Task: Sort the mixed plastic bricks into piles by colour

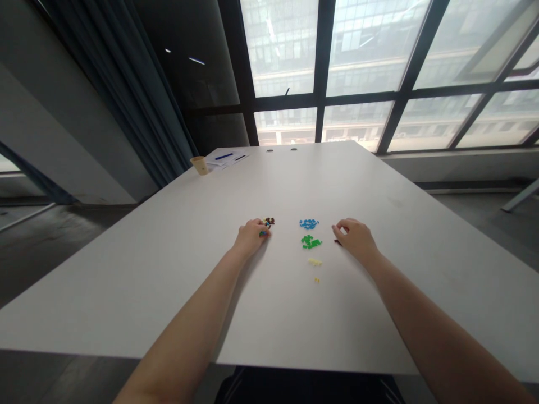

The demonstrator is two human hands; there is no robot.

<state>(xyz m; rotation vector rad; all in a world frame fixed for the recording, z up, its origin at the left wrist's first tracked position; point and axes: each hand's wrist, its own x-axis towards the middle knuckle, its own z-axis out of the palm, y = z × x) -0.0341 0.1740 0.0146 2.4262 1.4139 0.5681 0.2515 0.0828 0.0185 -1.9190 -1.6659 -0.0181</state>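
Observation:
My left hand (251, 235) rests on the white table (168, 269) with its fingers curled over a small mixed pile of coloured beads (268, 223); what the fingertips hold is too small to name. My right hand (354, 237) lies to the right, fingers pinched together near a tiny dark bead (337, 242) on the table. Between the hands sit sorted little heaps: blue beads (309, 224), green beads (311, 242), pale yellow beads (315, 262), and two tiny yellow ones (316, 280) closer to me.
A paper cup (200, 165) stands at the table's far left corner beside papers with a blue pen (224, 157). Large windows (362, 67) rise behind the table; a dark curtain (126, 95) hangs at the left.

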